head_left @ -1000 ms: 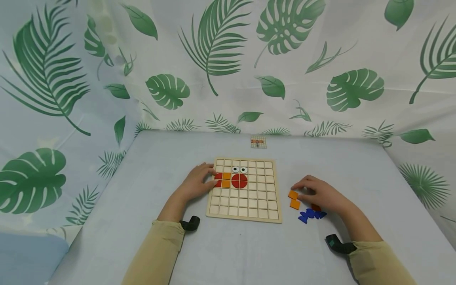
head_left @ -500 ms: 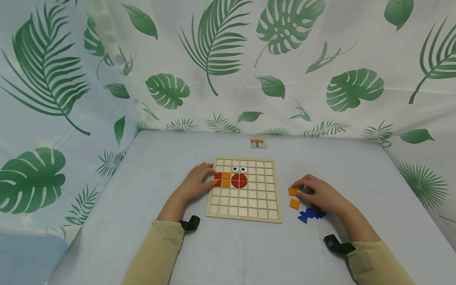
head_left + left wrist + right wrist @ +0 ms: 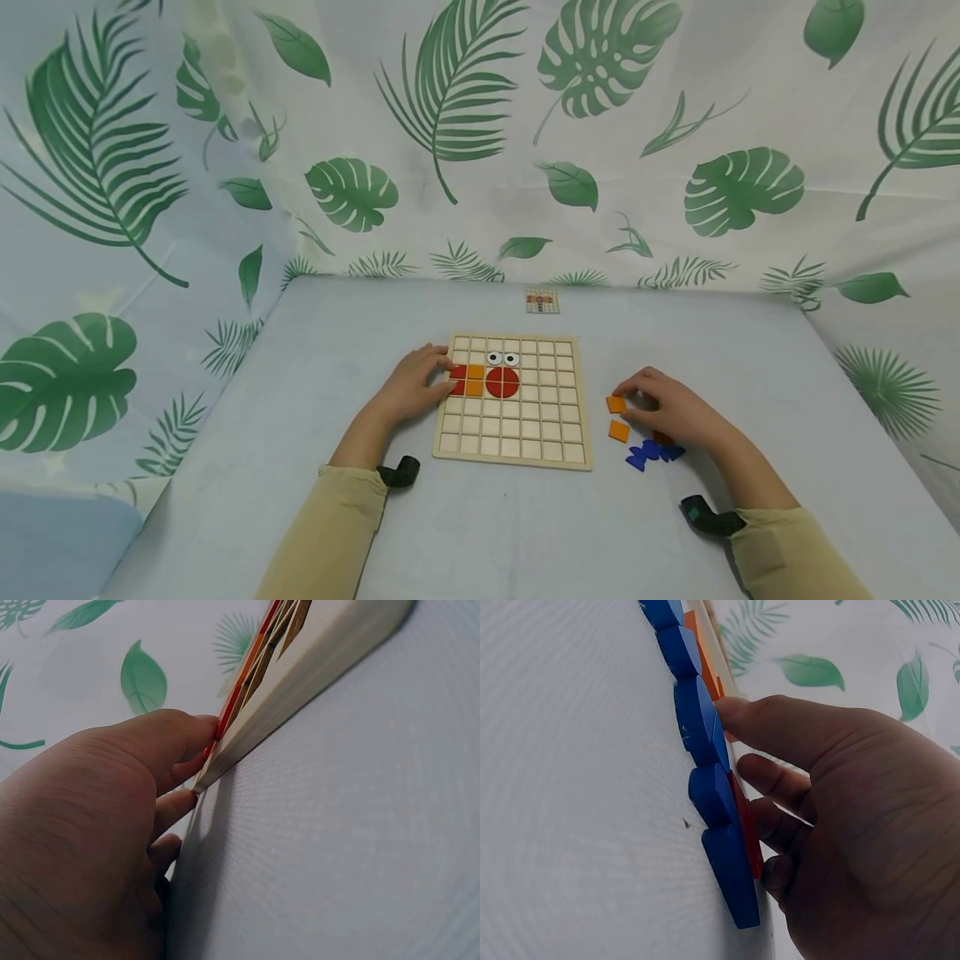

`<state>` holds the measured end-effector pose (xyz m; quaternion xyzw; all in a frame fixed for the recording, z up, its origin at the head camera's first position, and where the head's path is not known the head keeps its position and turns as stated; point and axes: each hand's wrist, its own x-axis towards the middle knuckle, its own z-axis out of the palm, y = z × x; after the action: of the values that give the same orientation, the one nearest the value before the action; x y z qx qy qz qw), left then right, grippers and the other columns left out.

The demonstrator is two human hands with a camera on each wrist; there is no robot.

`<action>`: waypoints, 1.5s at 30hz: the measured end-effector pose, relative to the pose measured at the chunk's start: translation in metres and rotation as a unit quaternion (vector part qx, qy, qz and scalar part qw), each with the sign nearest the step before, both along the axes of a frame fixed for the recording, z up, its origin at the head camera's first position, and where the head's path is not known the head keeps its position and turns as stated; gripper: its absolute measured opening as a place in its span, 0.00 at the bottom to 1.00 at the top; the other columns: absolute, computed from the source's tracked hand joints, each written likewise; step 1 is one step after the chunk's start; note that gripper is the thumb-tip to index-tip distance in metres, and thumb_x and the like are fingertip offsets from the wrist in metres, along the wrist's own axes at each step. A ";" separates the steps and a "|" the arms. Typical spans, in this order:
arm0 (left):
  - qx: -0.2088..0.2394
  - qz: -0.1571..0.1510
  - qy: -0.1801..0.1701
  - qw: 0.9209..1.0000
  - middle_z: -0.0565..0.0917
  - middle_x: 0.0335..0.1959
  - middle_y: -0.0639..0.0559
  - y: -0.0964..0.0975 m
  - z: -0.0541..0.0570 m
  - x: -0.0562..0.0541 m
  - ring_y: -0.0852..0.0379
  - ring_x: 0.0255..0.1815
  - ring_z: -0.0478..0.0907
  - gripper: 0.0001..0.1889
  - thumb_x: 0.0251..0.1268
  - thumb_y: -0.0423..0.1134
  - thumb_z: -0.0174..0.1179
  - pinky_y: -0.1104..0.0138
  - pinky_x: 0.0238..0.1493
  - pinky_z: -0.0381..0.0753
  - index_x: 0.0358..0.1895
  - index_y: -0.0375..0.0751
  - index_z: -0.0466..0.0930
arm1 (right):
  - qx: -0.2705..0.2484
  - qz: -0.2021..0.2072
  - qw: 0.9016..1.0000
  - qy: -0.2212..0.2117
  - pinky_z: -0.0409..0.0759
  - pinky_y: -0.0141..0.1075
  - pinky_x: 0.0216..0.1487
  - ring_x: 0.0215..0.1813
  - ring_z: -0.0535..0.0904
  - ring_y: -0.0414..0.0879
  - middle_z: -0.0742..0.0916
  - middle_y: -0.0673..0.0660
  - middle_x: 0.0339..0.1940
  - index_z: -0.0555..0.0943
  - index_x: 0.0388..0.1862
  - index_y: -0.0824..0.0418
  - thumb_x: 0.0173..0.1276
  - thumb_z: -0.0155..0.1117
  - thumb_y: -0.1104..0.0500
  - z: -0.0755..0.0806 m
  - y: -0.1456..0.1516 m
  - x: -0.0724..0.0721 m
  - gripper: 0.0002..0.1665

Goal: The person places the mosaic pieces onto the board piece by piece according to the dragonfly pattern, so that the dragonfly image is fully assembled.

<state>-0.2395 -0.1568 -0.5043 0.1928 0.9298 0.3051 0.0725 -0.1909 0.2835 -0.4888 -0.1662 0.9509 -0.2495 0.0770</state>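
Note:
At the left edge of the wooden grid board [image 3: 528, 412], my left hand [image 3: 411, 382] rests its thumb and index fingertip on the red tiles [image 3: 458, 381], with another finger against the board's side in the left wrist view. Two orange tiles [image 3: 475, 381] lie beside the red ones. A red circle [image 3: 502, 382] and a pair of eye pieces [image 3: 502, 359] also sit in the grid. To the right of the board, my right hand [image 3: 671, 408] pinches an orange square tile [image 3: 616, 405] between thumb and index finger, low at the table. Its other fingers curl over the loose pieces.
Another orange tile [image 3: 618, 431] lies just nearer to me. Blue curved pieces [image 3: 696, 720] line up beneath the right hand, with a dark red piece [image 3: 746, 825] partly hidden behind them. A small pattern card [image 3: 542, 301] lies beyond the board.
The orange tile at my right fingertips has separated from the one below it and turned a little. My left hand has stayed in place on the board.

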 end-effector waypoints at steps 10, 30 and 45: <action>0.003 0.003 0.001 1.000 0.66 0.75 0.50 -0.001 -0.002 0.002 0.45 0.81 0.50 0.15 0.70 0.49 0.59 0.51 0.83 0.46 0.54 0.48 0.76 | 0.006 -0.009 1.000 -0.009 0.81 0.52 0.58 0.50 0.75 0.48 0.81 0.50 0.50 0.82 0.50 0.46 0.66 0.69 0.49 -0.001 -0.002 -0.001 0.14; 0.001 0.003 -0.003 1.000 0.65 0.76 0.50 -0.001 -0.001 0.003 0.45 0.82 0.50 0.15 0.70 0.50 0.59 0.51 0.83 0.45 0.55 0.49 0.76 | 0.003 -0.026 1.000 0.017 0.76 0.31 0.34 0.39 0.72 0.45 0.83 0.49 0.44 0.82 0.50 0.50 0.66 0.70 0.50 0.011 -0.001 -0.001 0.15; -0.001 0.004 0.001 1.000 0.66 0.75 0.49 0.001 0.000 0.001 0.45 0.81 0.51 0.16 0.70 0.50 0.59 0.51 0.83 0.46 0.54 0.48 0.76 | -0.011 -0.019 0.999 0.027 0.76 0.32 0.35 0.41 0.72 0.47 0.83 0.52 0.44 0.81 0.52 0.52 0.68 0.67 0.53 0.045 -0.014 -0.015 0.15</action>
<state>-0.2380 -0.1558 -0.5042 0.1889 0.9310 0.3045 0.0704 -0.2055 0.2699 -0.4436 -0.1557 0.9528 -0.2570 0.0442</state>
